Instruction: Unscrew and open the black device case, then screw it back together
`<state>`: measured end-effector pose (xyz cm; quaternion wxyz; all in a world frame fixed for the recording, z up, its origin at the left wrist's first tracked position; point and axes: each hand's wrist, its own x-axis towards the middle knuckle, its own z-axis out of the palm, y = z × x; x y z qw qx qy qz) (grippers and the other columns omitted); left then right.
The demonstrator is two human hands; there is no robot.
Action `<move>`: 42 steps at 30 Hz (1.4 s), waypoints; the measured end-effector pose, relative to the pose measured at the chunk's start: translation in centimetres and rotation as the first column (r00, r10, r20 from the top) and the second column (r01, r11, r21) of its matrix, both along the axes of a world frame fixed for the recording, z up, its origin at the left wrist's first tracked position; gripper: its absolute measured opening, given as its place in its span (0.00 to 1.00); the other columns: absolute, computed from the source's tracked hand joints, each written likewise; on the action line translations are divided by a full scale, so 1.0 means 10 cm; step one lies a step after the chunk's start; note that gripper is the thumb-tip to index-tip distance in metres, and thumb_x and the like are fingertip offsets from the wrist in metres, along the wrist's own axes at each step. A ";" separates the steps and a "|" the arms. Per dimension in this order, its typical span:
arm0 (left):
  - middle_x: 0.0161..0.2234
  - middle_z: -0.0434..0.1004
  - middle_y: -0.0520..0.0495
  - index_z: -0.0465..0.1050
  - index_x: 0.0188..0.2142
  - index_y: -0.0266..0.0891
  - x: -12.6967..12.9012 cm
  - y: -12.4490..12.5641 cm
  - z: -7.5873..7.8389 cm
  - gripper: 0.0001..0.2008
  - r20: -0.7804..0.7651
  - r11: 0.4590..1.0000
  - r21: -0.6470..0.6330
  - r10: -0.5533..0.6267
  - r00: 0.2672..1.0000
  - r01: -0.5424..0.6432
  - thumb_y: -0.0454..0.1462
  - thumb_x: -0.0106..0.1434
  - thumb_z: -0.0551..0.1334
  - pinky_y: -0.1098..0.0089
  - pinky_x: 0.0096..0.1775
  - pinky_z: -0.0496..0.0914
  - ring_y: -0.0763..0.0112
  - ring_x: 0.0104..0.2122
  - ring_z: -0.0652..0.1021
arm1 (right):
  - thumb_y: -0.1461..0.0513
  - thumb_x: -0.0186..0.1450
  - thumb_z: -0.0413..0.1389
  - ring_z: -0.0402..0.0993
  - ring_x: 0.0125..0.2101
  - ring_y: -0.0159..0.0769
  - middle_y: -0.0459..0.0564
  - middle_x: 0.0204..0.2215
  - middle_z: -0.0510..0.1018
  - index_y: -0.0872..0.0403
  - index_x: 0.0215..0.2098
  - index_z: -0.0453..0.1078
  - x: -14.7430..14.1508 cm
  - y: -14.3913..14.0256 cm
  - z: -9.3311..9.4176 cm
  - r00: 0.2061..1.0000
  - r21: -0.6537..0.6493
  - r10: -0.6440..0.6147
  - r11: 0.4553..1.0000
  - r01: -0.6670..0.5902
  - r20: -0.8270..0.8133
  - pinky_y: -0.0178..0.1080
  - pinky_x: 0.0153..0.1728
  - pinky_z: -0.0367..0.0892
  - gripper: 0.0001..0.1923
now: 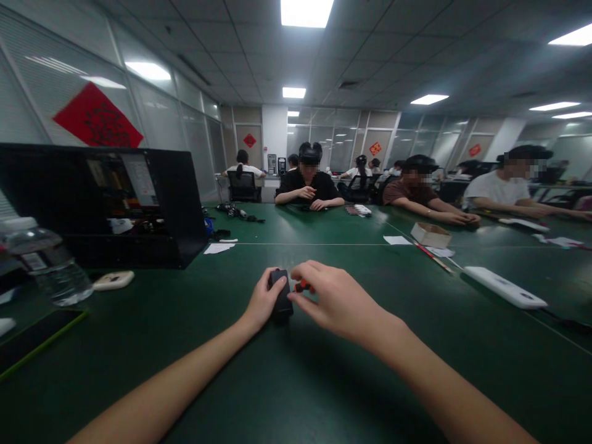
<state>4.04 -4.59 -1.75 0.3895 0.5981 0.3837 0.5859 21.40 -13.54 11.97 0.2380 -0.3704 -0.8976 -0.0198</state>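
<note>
My left hand (261, 302) grips a small black box-shaped device (280, 297) that stands on the dark green table (287, 382) in front of me. My right hand (333, 299) is beside it, thumb and fingers pinched on a small orange-red piece (304, 286) held against the device's right side. What the piece is I cannot make out. Both forearms reach in from the bottom edge.
At left are an open black case (99, 203), a water bottle (46, 262), a small white object (113, 280) and a phone (37, 339). At right lie a white power strip (504, 287), a cardboard box (431, 234) and papers. Other people sit at the far side.
</note>
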 end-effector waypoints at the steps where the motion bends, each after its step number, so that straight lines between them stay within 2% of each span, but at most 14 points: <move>1: 0.38 0.76 0.49 0.72 0.43 0.41 0.00 0.00 0.00 0.14 -0.004 1.000 0.000 0.003 1.000 -0.003 0.46 0.63 0.64 0.65 0.48 0.67 0.61 0.41 0.75 | 0.65 0.70 0.54 0.76 0.39 0.43 0.55 0.40 0.78 0.55 0.44 0.70 0.00 0.00 0.00 1.000 0.001 -0.020 1.000 0.020 -0.003 0.45 0.41 0.73 0.06; 2: 0.38 0.76 0.49 0.72 0.43 0.41 0.00 0.00 0.01 0.14 -0.008 1.000 0.000 0.007 1.000 -0.007 0.46 0.63 0.64 0.65 0.48 0.67 0.61 0.41 0.75 | 0.66 0.70 0.53 0.76 0.39 0.43 0.55 0.41 0.78 0.55 0.45 0.70 0.00 0.00 -0.01 0.999 0.008 -0.028 1.000 0.028 -0.017 0.45 0.41 0.72 0.06; 6: 0.40 0.77 0.48 0.72 0.44 0.41 0.00 -0.01 0.01 0.14 -0.015 1.000 0.001 0.010 1.000 -0.010 0.47 0.64 0.63 0.64 0.49 0.67 0.60 0.43 0.76 | 0.72 0.66 0.53 0.74 0.48 0.43 0.58 0.54 0.73 0.54 0.58 0.64 0.00 0.01 -0.03 0.999 0.033 0.002 0.999 -0.001 -0.052 0.44 0.47 0.72 0.23; 10: 0.40 0.77 0.47 0.72 0.45 0.41 -0.01 0.01 -0.01 0.15 -0.023 1.000 0.005 0.001 1.000 -0.001 0.47 0.65 0.62 0.63 0.50 0.67 0.59 0.43 0.76 | 0.65 0.71 0.53 0.76 0.41 0.43 0.54 0.44 0.77 0.54 0.52 0.68 -0.02 0.00 -0.03 0.999 0.017 -0.037 0.999 0.037 -0.033 0.45 0.42 0.73 0.12; 14: 0.40 0.76 0.48 0.72 0.45 0.40 0.00 0.02 -0.04 0.15 -0.033 1.000 0.007 -0.002 0.999 0.002 0.47 0.65 0.62 0.64 0.50 0.67 0.59 0.44 0.75 | 0.74 0.65 0.53 0.74 0.49 0.43 0.57 0.52 0.74 0.55 0.57 0.65 -0.03 0.00 -0.03 0.997 0.036 0.012 0.999 -0.010 -0.070 0.44 0.49 0.71 0.22; 15: 0.40 0.76 0.48 0.71 0.45 0.40 0.00 0.02 -0.05 0.15 -0.035 1.000 0.007 -0.005 0.999 0.005 0.47 0.66 0.61 0.64 0.50 0.67 0.59 0.44 0.75 | 0.73 0.65 0.54 0.74 0.49 0.43 0.57 0.52 0.74 0.56 0.56 0.66 -0.03 0.00 -0.03 0.998 0.038 0.006 0.999 -0.004 -0.065 0.44 0.49 0.71 0.21; 18: 0.40 0.77 0.48 0.71 0.46 0.41 0.00 0.02 -0.06 0.14 -0.043 1.000 0.005 -0.013 0.999 0.013 0.46 0.67 0.60 0.64 0.49 0.68 0.60 0.43 0.76 | 0.65 0.71 0.55 0.76 0.40 0.42 0.54 0.42 0.78 0.56 0.45 0.71 -0.03 0.01 -0.02 0.998 0.019 -0.020 1.000 0.022 -0.061 0.43 0.42 0.72 0.06; 20: 0.40 0.77 0.48 0.71 0.46 0.41 0.00 0.02 -0.06 0.14 -0.049 1.000 0.007 -0.009 0.999 0.010 0.46 0.66 0.60 0.64 0.49 0.68 0.60 0.43 0.76 | 0.65 0.72 0.53 0.77 0.39 0.41 0.53 0.40 0.79 0.57 0.46 0.71 -0.03 0.01 -0.02 0.996 0.016 -0.009 1.000 0.010 -0.084 0.43 0.42 0.72 0.07; 24: 0.40 0.76 0.47 0.71 0.46 0.40 0.00 0.02 -0.05 0.14 -0.063 1.000 0.015 0.000 0.998 0.001 0.46 0.66 0.61 0.63 0.51 0.68 0.60 0.43 0.76 | 0.73 0.64 0.55 0.74 0.50 0.44 0.58 0.54 0.74 0.57 0.56 0.66 -0.04 0.01 -0.02 0.996 0.042 0.010 0.999 -0.007 -0.083 0.44 0.50 0.70 0.22; 29: 0.40 0.77 0.47 0.69 0.47 0.41 -0.01 0.03 -0.07 0.15 -0.081 1.000 0.003 -0.009 0.997 0.010 0.47 0.67 0.60 0.63 0.49 0.69 0.59 0.43 0.77 | 0.66 0.70 0.54 0.77 0.41 0.42 0.54 0.42 0.79 0.56 0.48 0.70 -0.02 0.01 -0.03 0.996 0.030 -0.018 0.999 0.021 -0.085 0.44 0.43 0.72 0.09; 34: 0.42 0.77 0.47 0.70 0.47 0.41 -0.02 0.03 -0.07 0.14 -0.088 1.000 0.008 -0.004 0.996 0.004 0.46 0.67 0.60 0.62 0.52 0.68 0.60 0.44 0.77 | 0.73 0.62 0.56 0.74 0.51 0.44 0.58 0.54 0.75 0.57 0.60 0.63 -0.02 0.00 -0.04 0.997 0.039 0.018 0.999 -0.015 -0.078 0.44 0.51 0.71 0.28; 36: 0.41 0.78 0.47 0.70 0.47 0.41 -0.02 0.03 -0.07 0.14 -0.085 1.000 0.006 -0.001 0.996 0.001 0.45 0.67 0.60 0.61 0.52 0.68 0.59 0.44 0.77 | 0.70 0.63 0.58 0.76 0.50 0.44 0.58 0.53 0.77 0.58 0.60 0.62 -0.03 -0.01 -0.03 0.997 0.025 -0.004 1.000 0.006 -0.077 0.44 0.49 0.72 0.27; 38: 0.40 0.78 0.47 0.71 0.46 0.41 -0.02 0.03 -0.07 0.14 -0.076 1.000 0.001 0.002 0.997 -0.002 0.46 0.67 0.61 0.61 0.50 0.70 0.59 0.43 0.77 | 0.63 0.68 0.58 0.79 0.45 0.44 0.58 0.49 0.80 0.58 0.58 0.65 -0.04 -0.01 -0.03 0.996 0.020 -0.047 0.999 0.049 -0.076 0.43 0.45 0.73 0.20; 42: 0.37 0.78 0.48 0.71 0.46 0.42 -0.01 0.03 -0.09 0.15 -0.039 1.000 -0.018 0.010 0.999 -0.011 0.47 0.65 0.63 0.62 0.45 0.73 0.60 0.40 0.79 | 0.56 0.73 0.53 0.83 0.37 0.50 0.59 0.40 0.83 0.58 0.54 0.68 -0.06 0.00 -0.01 0.951 0.104 -0.307 0.948 0.301 0.045 0.44 0.35 0.72 0.16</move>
